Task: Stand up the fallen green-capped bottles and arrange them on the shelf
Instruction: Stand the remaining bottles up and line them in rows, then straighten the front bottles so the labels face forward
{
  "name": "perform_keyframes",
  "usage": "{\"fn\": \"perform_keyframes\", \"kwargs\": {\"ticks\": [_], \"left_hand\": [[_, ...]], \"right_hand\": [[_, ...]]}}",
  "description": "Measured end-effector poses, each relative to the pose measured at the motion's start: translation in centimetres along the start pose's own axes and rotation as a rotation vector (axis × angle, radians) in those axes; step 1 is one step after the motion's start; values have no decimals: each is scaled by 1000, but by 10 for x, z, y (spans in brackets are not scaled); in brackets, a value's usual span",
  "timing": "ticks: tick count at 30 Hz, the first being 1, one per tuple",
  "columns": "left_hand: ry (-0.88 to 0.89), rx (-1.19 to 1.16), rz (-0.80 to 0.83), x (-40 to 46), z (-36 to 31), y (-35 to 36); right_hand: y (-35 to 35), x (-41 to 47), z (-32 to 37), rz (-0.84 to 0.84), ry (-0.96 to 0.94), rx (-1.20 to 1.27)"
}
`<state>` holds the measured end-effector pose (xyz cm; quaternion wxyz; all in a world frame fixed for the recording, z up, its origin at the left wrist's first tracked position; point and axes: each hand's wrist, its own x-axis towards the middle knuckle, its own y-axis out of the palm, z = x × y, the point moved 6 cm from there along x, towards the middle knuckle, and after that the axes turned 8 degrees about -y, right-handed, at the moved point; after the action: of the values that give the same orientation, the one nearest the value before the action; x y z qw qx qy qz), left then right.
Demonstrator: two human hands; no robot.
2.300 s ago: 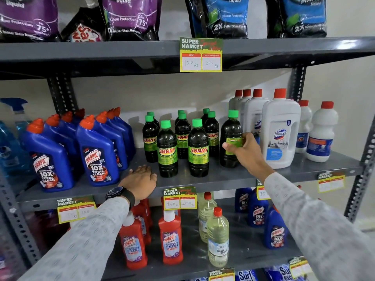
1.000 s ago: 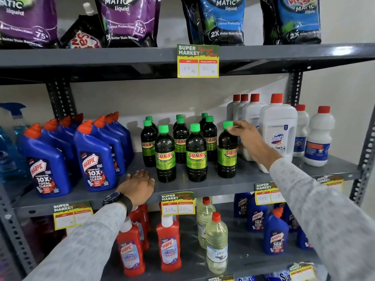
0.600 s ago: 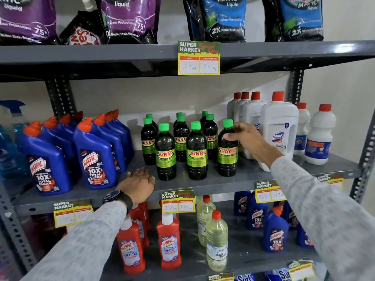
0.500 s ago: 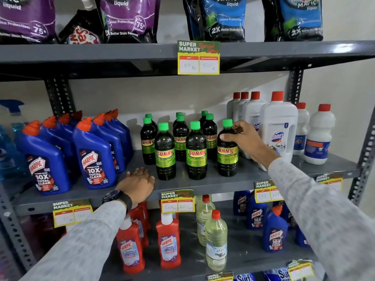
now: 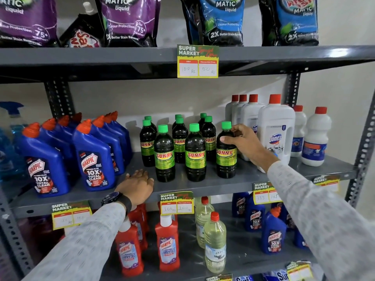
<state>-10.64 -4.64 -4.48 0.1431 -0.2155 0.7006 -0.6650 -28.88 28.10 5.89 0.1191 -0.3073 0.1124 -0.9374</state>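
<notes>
Several dark green-capped bottles with green SUNNY labels stand upright in rows on the middle grey shelf (image 5: 253, 180). The front row holds three: a left one (image 5: 164, 155), a middle one (image 5: 195, 154) and a right one (image 5: 226, 157). My right hand (image 5: 242, 145) grips the shoulder of the right front bottle from its right side, and the label faces forward. My left hand (image 5: 138, 186) rests flat on the shelf's front edge, left of the front row, holding nothing. None of the green-capped bottles lies on its side.
Blue Harpic bottles (image 5: 93, 161) crowd the shelf to the left. White red-capped Domex bottles (image 5: 276, 132) stand just right of my right hand. Detergent pouches (image 5: 221, 21) fill the upper shelf. Red Harpic bottles (image 5: 167, 246) and clear bottles (image 5: 215, 244) are on the lower shelf.
My right hand turned the right front bottle until its label faces forward, sliding from the cap down to its shoulder. My left hand stayed on the shelf edge.
</notes>
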Motion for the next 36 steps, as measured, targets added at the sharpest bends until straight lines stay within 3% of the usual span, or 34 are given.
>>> {"fn": "perform_keyframes", "kwargs": {"ticks": [3,5,8,10,12,16,19,22,26,36], "left_hand": [[-7,-27,-7,1,1,-1],[0,-82,-52,-4,1,-3],[12,-270,-266,-20,3,-14],[-12,-495,-388,-31,6,-23],[-2,-707,-392,-33,2,-28],[51,-1003,-169,-25,-21,-31],[46,-998,-144,-19,-31,-31],[13,-1028,-173,-14,-31,-28],[5,-1094,-170,-14,-25,-26],[-19,-1113,-230,-25,13,-30]], "right_hand": [[0,-11,4,-25,-11,-29],[-2,-26,13,-140,-63,-110],[-3,-56,29,-368,-171,-215],[7,-74,40,-417,-237,-205],[26,-87,45,-369,-267,-194],[76,-99,35,-142,-134,-237],[104,-102,19,-33,-9,-230],[114,-100,8,-53,44,-204],[112,-92,2,-99,45,-211],[131,-83,5,26,-7,-169]]}}
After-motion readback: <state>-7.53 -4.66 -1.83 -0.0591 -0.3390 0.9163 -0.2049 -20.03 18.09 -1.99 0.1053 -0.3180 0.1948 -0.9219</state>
